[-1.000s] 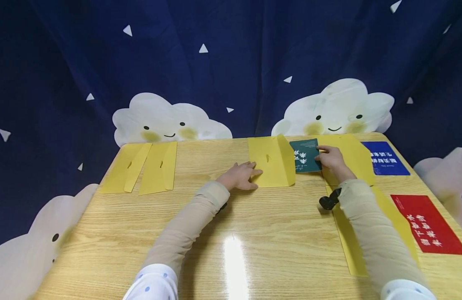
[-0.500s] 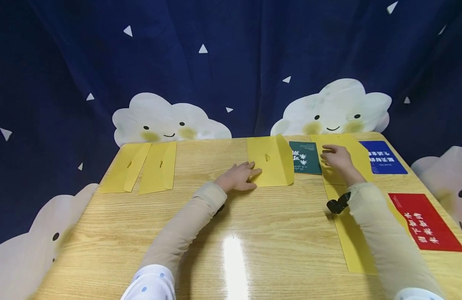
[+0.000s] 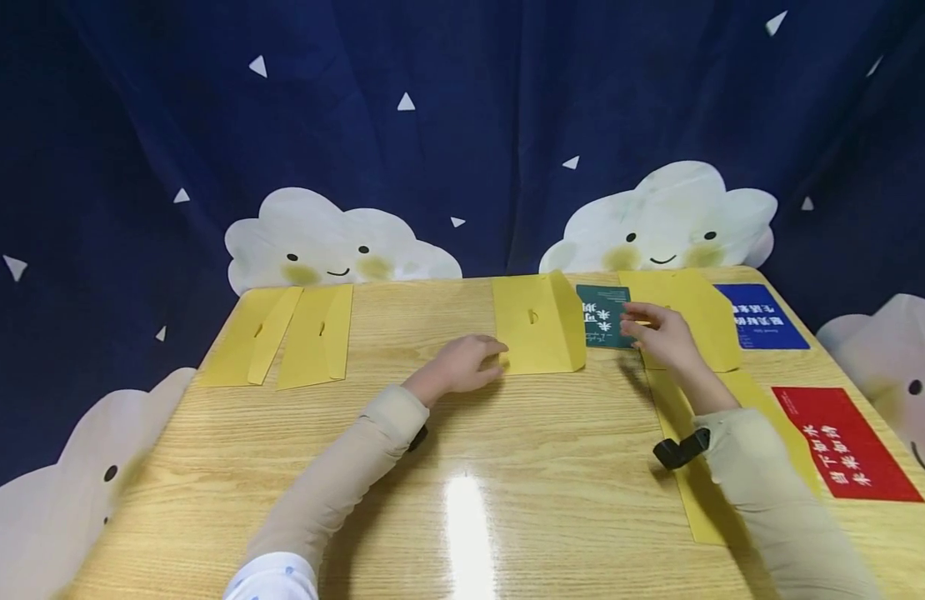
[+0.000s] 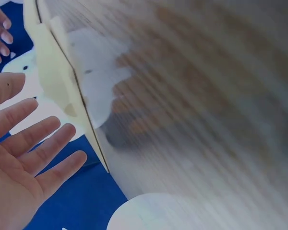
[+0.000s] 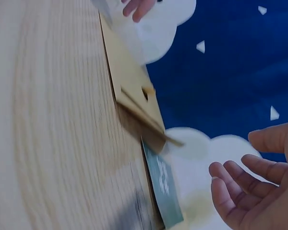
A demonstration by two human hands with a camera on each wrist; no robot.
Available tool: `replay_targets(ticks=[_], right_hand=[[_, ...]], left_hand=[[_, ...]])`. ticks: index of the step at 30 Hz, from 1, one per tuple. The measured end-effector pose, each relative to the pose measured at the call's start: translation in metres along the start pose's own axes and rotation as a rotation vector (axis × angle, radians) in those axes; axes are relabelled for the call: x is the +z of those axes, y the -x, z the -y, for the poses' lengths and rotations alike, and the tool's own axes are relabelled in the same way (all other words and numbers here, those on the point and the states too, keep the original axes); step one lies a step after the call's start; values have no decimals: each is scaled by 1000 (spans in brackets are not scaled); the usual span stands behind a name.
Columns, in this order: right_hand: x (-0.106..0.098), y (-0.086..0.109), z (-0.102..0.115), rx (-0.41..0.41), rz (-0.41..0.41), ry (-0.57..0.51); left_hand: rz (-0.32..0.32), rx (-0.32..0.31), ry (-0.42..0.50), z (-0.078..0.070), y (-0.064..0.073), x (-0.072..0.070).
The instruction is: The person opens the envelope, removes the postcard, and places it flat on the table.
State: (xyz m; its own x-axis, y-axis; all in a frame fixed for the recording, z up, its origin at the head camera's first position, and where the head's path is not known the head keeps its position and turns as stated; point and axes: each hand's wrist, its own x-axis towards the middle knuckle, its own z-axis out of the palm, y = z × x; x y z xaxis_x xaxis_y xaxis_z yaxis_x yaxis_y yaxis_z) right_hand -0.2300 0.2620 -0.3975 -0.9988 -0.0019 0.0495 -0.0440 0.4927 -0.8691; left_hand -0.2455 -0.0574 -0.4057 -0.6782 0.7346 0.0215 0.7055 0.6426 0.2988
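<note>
A yellow envelope lies at the far middle of the table, its flap raised on the right side. My left hand hovers by its left edge, and in the left wrist view the fingers are spread and hold nothing. Just right of the flap lies a dark green card with white lettering. Over the card's right edge hangs my right hand, its fingers loosely bent around nothing. The right wrist view shows a gap between that hand and the green card.
A second open envelope sits on the right, a blue card beside it. Nearer lies another yellow envelope, partly under the right forearm, with a red card alongside. Two envelopes rest at the far left of the wooden table.
My right hand has let go of the green card, drawn off to the right, then come back over its edge. My left hand has lifted off the middle envelope and shifted left.
</note>
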Motion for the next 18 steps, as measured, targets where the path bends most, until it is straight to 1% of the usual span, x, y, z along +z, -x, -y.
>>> replay_targets(ticks=[4,6,11,15,18], right_hand=[[7,22,26,-44,48,0],[11,28,31,-53,55,13],[21,39,38,-94,82,50],[30,46,40,-121,110,25],[36,50,42,-140,132,10]], left_hand=[[-39,11,26,-5,12,-4],[-55,24,25,-7,17,-6],[-96,56,29,-12,32,-9],[-136,83,46,-16,45,-11],[-162,83,60,-17,55,-12]])
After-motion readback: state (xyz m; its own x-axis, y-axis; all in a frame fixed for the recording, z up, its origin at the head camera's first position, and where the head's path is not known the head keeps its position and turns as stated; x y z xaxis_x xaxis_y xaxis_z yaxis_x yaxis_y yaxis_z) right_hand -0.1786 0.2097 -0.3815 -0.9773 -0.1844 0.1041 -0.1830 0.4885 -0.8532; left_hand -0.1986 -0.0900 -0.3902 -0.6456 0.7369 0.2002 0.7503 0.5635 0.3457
